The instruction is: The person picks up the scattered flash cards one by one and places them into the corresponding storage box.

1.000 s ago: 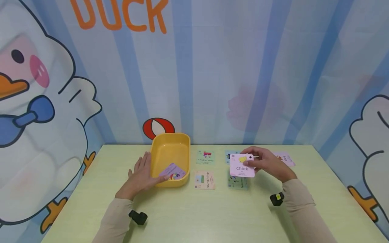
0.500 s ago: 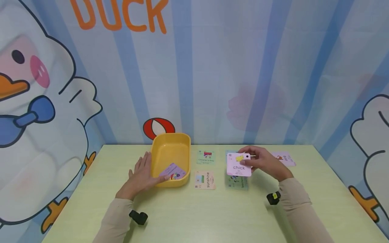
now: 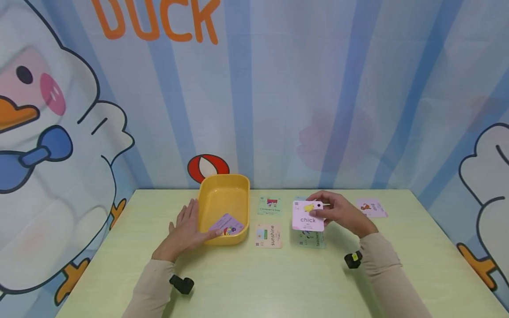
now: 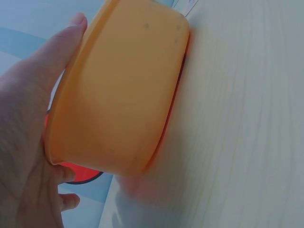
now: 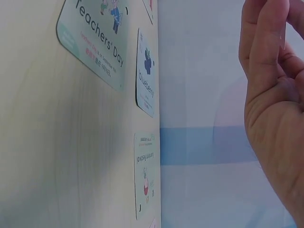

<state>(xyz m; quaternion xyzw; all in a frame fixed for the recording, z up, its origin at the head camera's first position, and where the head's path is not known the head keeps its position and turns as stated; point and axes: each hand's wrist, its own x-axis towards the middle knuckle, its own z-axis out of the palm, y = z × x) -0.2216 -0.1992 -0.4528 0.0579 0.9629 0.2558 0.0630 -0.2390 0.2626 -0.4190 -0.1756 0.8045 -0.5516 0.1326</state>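
Note:
My right hand point(image 3: 345, 213) pinches a pink flash card point(image 3: 308, 215) printed "chick" between thumb and fingers. It is held above a green Teachers' Day card point(image 5: 97, 38) and a blueberry card point(image 5: 145, 73), partly covering both in the head view. My left hand point(image 3: 180, 232) lies against the left and near sides of a yellow plastic bin point(image 3: 244, 236). Its fingers are straight and its thumb reaches over the near rim. Inside the bin sits a purple card point(image 3: 226, 223), its lower edge hidden by the near wall.
Right of the bin lie a Children's Day card point(image 3: 270, 206) and a sunshine card point(image 3: 268, 236). Farther right is a purple dog card point(image 3: 371, 207). A Lantern Festival card point(image 5: 146, 175) shows in the right wrist view. A printed curtain point(image 3: 274, 97) stands behind the table.
My right hand has drifted left with the chick card, uncovering more of the dog card. The left hand and the bin have stayed in place.

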